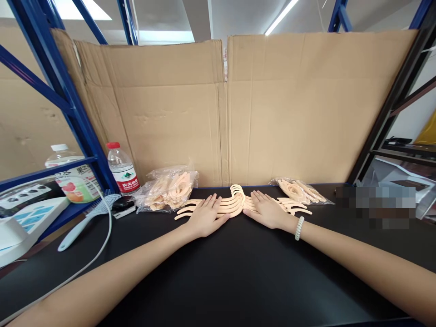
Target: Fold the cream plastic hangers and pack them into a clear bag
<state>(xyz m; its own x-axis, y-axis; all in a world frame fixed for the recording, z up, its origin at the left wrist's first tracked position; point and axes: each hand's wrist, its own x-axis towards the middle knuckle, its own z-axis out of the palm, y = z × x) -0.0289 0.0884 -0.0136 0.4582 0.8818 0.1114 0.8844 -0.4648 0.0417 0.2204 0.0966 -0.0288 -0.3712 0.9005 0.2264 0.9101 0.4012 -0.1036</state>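
Observation:
Several beige clothes hangers [230, 208] lie overlapped in a row on the black table, their hooks bunched at the middle and pointing toward the back. My left hand [206, 217] rests flat on their left arms, fingers stretched out. On the right arms lies my right hand [267, 210], also flat with its fingers extended; a pale coiled band [299, 228] circles that wrist. Both palms hide parts of the hangers. Behind my left hand sits a clear plastic bag [170, 188] of beige pieces, and a smaller bag [299, 190] of similar pieces lies beyond my right hand.
Cardboard panels [289, 109] close off the back of the black table [238, 272]. At the left stand a red-capped water bottle [123, 170], a light blue hairbrush [86, 218] and a white cable [108, 231]. Blue rack posts [73, 113] rise on that side.

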